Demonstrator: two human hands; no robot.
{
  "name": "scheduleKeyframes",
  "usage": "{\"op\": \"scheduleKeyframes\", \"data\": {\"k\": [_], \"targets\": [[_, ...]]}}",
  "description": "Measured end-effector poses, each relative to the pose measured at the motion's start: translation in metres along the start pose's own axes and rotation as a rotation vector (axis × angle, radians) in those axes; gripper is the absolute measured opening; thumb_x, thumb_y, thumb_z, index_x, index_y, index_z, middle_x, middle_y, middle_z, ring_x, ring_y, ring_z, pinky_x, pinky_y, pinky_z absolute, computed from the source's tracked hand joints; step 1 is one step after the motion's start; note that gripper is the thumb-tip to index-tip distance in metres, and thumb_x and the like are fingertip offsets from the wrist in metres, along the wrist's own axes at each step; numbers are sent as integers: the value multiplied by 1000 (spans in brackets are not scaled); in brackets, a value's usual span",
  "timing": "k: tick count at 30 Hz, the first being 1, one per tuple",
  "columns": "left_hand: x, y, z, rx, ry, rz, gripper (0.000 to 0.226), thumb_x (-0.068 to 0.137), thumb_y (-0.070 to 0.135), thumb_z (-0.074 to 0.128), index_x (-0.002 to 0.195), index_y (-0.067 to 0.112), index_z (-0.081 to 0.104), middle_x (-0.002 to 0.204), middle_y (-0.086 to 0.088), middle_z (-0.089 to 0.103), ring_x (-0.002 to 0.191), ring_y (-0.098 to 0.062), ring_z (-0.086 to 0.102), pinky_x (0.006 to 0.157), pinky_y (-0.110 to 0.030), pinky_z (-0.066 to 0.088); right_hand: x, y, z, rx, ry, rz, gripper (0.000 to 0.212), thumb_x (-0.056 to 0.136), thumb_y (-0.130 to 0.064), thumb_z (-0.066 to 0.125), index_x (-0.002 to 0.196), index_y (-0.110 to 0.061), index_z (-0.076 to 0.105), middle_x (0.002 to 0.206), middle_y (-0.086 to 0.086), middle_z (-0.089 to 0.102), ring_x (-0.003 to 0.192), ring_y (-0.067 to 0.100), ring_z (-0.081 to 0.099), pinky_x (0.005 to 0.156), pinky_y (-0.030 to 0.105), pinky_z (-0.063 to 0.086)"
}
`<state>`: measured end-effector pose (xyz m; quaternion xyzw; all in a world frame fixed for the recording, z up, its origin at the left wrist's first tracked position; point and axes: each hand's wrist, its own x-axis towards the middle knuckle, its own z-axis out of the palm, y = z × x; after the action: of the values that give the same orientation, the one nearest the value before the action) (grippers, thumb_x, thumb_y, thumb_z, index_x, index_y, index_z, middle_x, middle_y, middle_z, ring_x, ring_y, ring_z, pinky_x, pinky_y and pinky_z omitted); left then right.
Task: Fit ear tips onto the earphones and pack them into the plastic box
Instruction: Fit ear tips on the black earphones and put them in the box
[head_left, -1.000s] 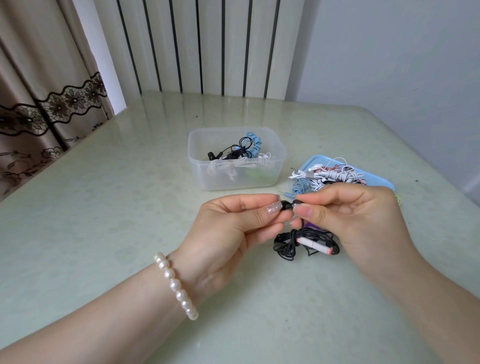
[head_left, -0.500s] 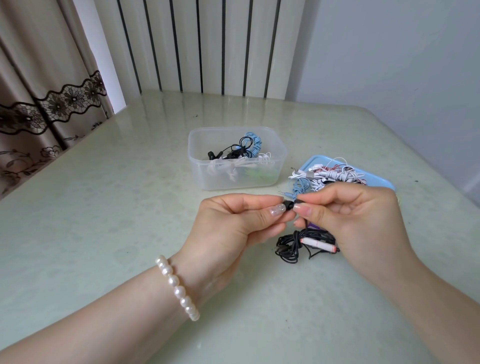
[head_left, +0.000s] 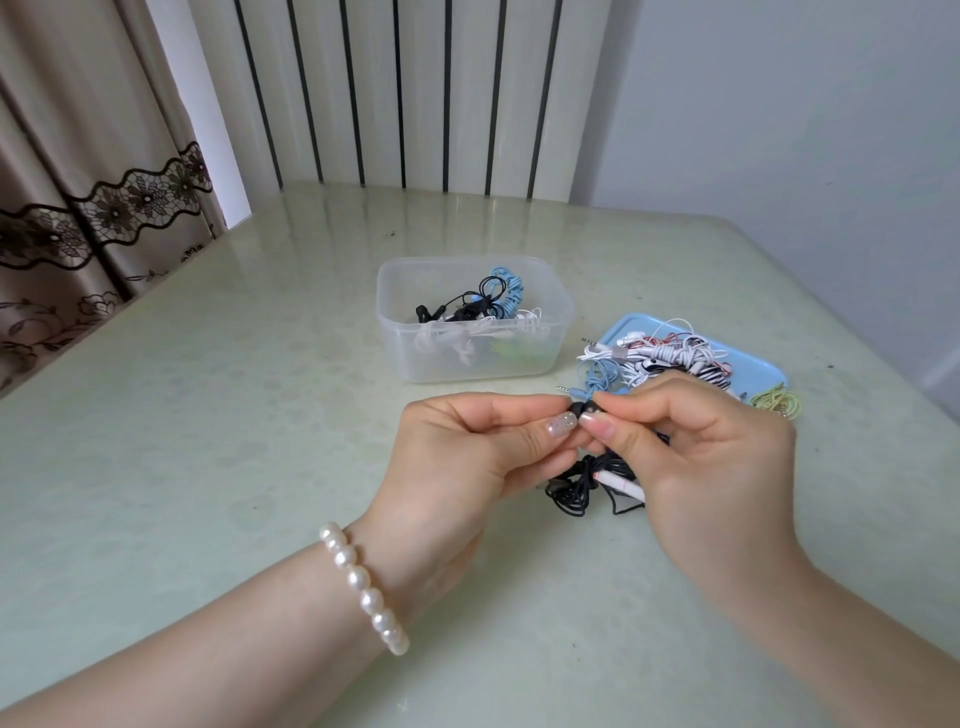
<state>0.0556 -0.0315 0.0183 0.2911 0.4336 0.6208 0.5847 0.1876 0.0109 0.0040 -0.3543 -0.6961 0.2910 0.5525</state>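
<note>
My left hand (head_left: 462, 447) pinches a small black ear tip (head_left: 577, 408) between thumb and forefinger. My right hand (head_left: 696, 447) pinches the black earbud (head_left: 590, 408) right against it, thumb tips nearly touching. The rest of that black earphone, a coiled cable (head_left: 582, 486) with a white inline remote, hangs below both hands onto the table. Behind the hands stands a clear plastic box (head_left: 400, 332) holding black, blue and white earphones. To its right a blue tray (head_left: 753, 358) carries a tangle of white, red and striped earphones.
A yellow-green coiled earphone (head_left: 776, 402) lies just off the tray's near right corner. A jack plug (head_left: 563, 388) sticks out left of the tray. The pale green table (head_left: 208, 415) meets a curtain at left and a ribbed panel behind.
Both hands stayed in place, working the ear tip and earbud together. The right hand shifted slightly left over the coiled cable, hiding more of the white remote.
</note>
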Motion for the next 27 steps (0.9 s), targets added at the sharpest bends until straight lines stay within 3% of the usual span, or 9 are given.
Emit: {"op": "scheduleKeyframes", "data": {"k": [2,5,9,13,20,23,27], "targets": [[-1,0,0,-18,6,-6,15,54,0,66,68,-3,71,70,-15,71,67,-20,71,60,-21,57,-1,4,2,-141,23,-198,10,71,-4,70,69,-14,71,67,-9,64,65,9,61,59,18,48],[-3,0,1,-33,-7,-5,14,54,2,66,66,-1,72,69,-13,72,67,-19,71,61,-21,57,-2,6,3,-233,55,-317,1,72,-1,69,71,-1,70,68,-4,60,65,2,56,60,10,41],[-5,-1,0,-32,-34,28,17,58,4,65,73,-1,72,74,-13,73,73,-19,71,65,-22,57,-1,7,2,-284,76,-393,3,74,0,69,71,2,70,67,3,60,62,9,54,57,17,43],[-8,-2,1,21,-36,83,14,77,-4,60,85,2,70,81,-16,73,79,-20,71,73,-26,57,1,8,-1,-299,44,-377,5,73,1,68,68,1,70,64,10,62,59,15,54,54,28,44],[-5,4,0,134,-88,103,16,81,-3,58,81,5,71,80,-12,73,76,-16,71,71,-24,57,9,4,-11,-140,-114,-189,7,69,-9,71,66,-14,71,60,-1,61,61,9,59,58,18,48],[-4,5,-1,139,-116,90,18,80,-3,57,79,7,72,80,-12,73,77,-16,71,71,-24,57,11,1,-15,34,-200,-30,10,71,-25,75,71,-17,70,65,-2,66,62,17,66,62,26,55],[-4,2,-1,279,-126,196,19,81,-4,58,87,8,71,85,-4,74,84,-15,70,76,-23,56,14,-6,-15,239,-169,345,7,65,0,71,64,-4,65,54,5,66,50,14,64,48,23,53]]}}
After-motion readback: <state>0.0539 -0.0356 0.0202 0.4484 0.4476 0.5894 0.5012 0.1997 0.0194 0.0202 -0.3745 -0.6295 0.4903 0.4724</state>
